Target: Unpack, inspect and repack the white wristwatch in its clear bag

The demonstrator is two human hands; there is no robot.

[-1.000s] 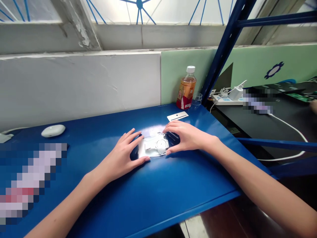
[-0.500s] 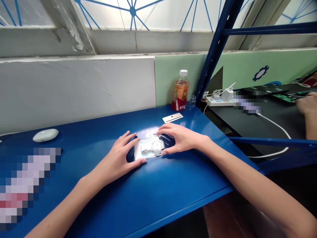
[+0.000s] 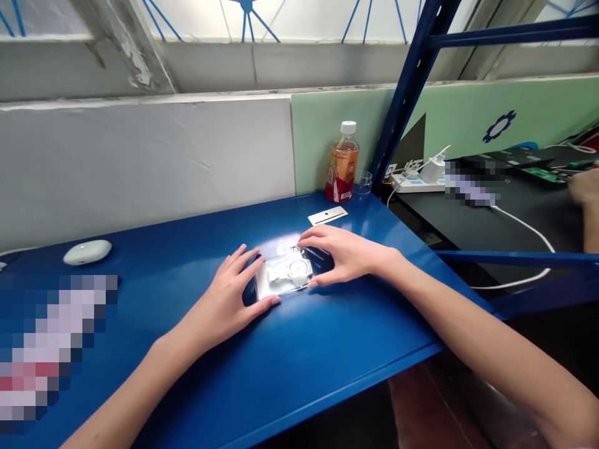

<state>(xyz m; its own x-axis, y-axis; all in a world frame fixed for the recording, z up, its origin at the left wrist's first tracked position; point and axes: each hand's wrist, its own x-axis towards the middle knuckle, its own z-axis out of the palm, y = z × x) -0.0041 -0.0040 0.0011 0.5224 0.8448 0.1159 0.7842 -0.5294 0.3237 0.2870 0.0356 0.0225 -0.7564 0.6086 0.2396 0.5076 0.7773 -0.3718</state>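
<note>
A clear plastic packet (image 3: pixel 283 277) with small white parts inside lies flat on the blue table (image 3: pixel 299 362). My left hand (image 3: pixel 228 298) is at its left end, fingers stretched over the top corner and thumb along the lower edge. My right hand (image 3: pixel 344 252) grips its right end, index finger at the top edge and thumb at the bottom edge. Both hands hold the packet down on the table.
A white oval device (image 3: pixel 87 252) lies far left. A white card strip (image 3: pixel 327 216), a tea bottle (image 3: pixel 342 163) and a small clear cup (image 3: pixel 362 184) stand behind the packet. Right: a blue rack post (image 3: pixel 412 81), a power strip (image 3: pixel 416 181), a white cable (image 3: pixel 524 231), another person's hand (image 3: pixel 584 187).
My hands stay on the packet with only small finger shifts. The view has turned slightly, and another person's hand has come into sight at the far right.
</note>
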